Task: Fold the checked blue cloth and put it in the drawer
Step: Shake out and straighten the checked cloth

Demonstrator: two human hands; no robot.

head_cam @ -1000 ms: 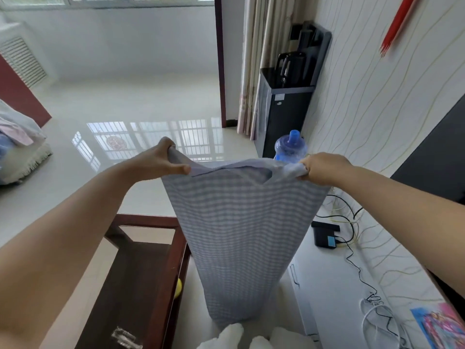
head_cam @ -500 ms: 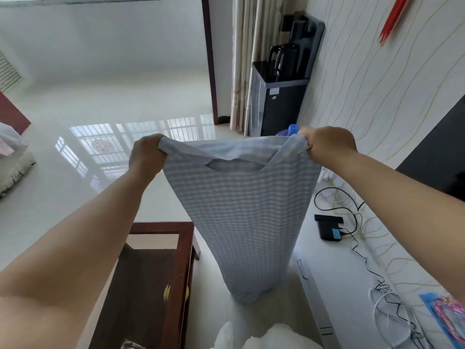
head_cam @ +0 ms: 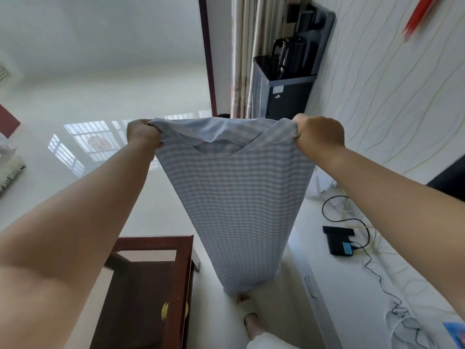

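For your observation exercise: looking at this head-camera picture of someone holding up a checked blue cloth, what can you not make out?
- Fingertips of the left hand and right hand: curled into the checked blue cloth, head view.
- Floor behind the cloth: hidden by it.
- Red object on the wall: blurred, cut by the top edge.
- Colourful item: cut by the right edge.
- Any drawer front: cannot be told apart.

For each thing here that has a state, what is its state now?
Checked blue cloth: held up by its top corners, hanging.
Left hand: grips the left corner.
Right hand: grips the right corner.
Black device: on the white cabinet, cable attached.
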